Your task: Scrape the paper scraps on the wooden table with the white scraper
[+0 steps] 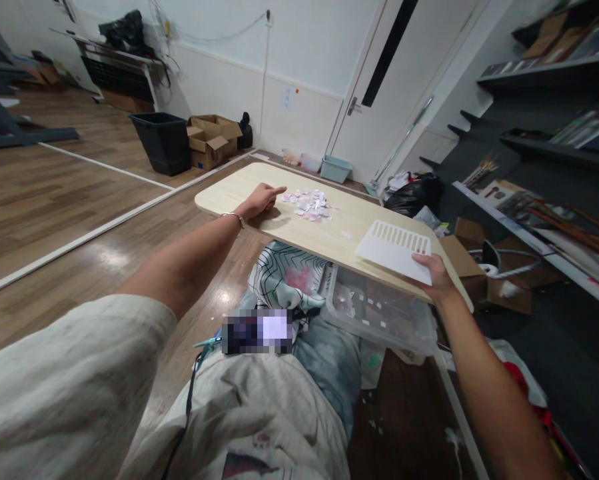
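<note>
My left hand (263,199) is over the pale wooden table (229,190), its index finger stretched out and the other fingers curled. Nothing shows in it. Just beyond its fingertip lies a loose pile of small white and pinkish paper pieces (310,203). One stray paper piece (346,235) sits apart to the right. At the right end of the table my right hand (433,270) grips the near right corner of a white sheet (392,257), thumb on top. A row of narrow slots runs along the sheet's far side, with the pale tabletop seen through them.
Below the table edge is a clear plastic drawer (379,313) with small scraps inside. A patterned cloth (274,273) and a phone-like device (256,331), blurred out, are at my lap. A black bin (162,143), cardboard boxes (212,140) and dark shelves (539,80) stand around.
</note>
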Demonstrator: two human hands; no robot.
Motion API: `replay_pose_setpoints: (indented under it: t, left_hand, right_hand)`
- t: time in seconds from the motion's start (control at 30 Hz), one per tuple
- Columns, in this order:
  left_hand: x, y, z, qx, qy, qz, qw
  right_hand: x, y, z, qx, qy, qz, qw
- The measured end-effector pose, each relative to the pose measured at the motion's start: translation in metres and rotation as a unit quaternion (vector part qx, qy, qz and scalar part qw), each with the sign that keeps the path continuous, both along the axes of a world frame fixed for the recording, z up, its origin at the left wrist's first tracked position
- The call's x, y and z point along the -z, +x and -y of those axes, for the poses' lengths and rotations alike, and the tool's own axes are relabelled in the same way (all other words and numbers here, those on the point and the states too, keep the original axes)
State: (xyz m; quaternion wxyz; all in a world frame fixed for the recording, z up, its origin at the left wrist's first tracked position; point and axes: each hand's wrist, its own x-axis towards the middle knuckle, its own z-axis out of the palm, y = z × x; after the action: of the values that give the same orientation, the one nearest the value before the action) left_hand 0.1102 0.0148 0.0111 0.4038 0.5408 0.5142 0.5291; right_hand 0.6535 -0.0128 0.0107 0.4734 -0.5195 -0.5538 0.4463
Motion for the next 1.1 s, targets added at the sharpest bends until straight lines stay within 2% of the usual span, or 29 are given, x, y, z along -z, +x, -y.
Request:
replay_pose_setpoints:
  t: [0.33, 0.67, 1.1]
  left_hand:
    - [-0.001, 0.002, 0.000, -0.005, -0.004, -0.007, 1.000]
    - [0.000, 0.002, -0.001, -0.003, 0.007, 0.003, 1.000]
    - [-0.002, 0.002, 0.001, 0.000, 0.004, -0.004, 1.000]
  right_hand:
    - [0.004, -0.020, -0.005, 0.033, 0.025, 0.008, 0.999]
    - [-0.005, -0.015, 0.005, 0.004, 0.006, -0.007, 1.000]
    - [-0.002, -0.005, 0.005, 0.009, -0.015, 0.014, 1.000]
